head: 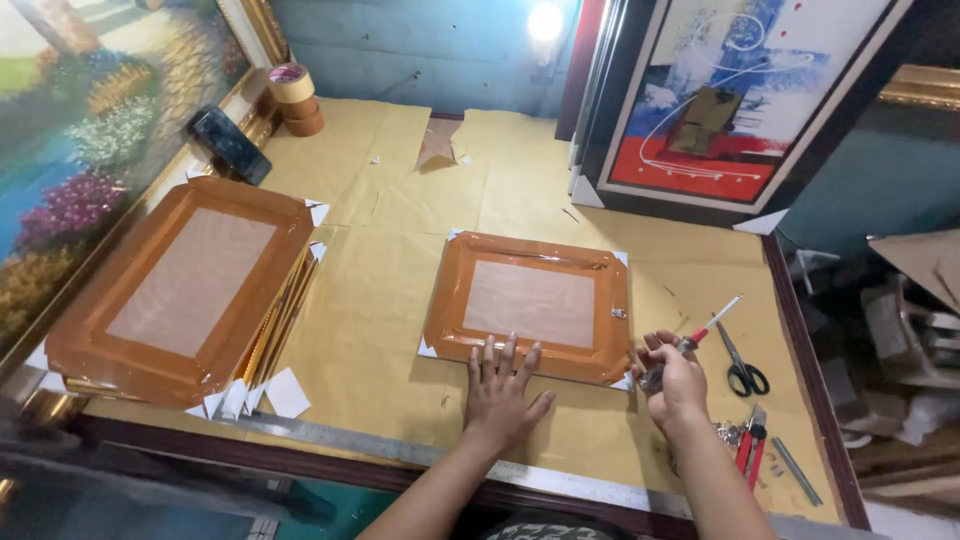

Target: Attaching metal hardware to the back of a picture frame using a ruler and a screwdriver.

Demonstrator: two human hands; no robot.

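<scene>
Head view, items listed from largest to smallest.

Tabletop [400, 330]: covered in tan paper sheets, with a dark wooden edge on the near and right sides.

Stack of wrapped frames [180, 290]: at 9 o'clock on the tabletop, several deep, with white corner guards showing along its lower right edge.

Wrapped picture frame [530, 305]: at centre, lying flat and face down, sealed in glossy brown tape with a paler backing panel. Judged stiff and moderately light, the tape skin slippery, the corners and any glazing fragile. Best held by two opposite long rails, with the palms kept off the thin centre panel.

Metal ruler [400, 448]: lies along the near edge at 6 o'clock.

Left hand [500, 385]: at the frame's 6 o'clock rail, fingers [500, 352] spread wide and flat, pressing down on the rail and gripping nothing.

Right hand [675, 378]: just off the frame's 4 o'clock corner, curled closed around a red-handled screwdriver [712, 324] whose shaft points toward 1 o'clock. What else sits in the palm cannot be told.

Scissors [742, 368]: at 3 o'clock, just beside the right hand.

Red-handled pliers [750, 445]: at 5 o'clock, beside small metal fittings.

Tape rolls [296, 98]: stacked at 11 o'clock, well apart from both hands.
</scene>
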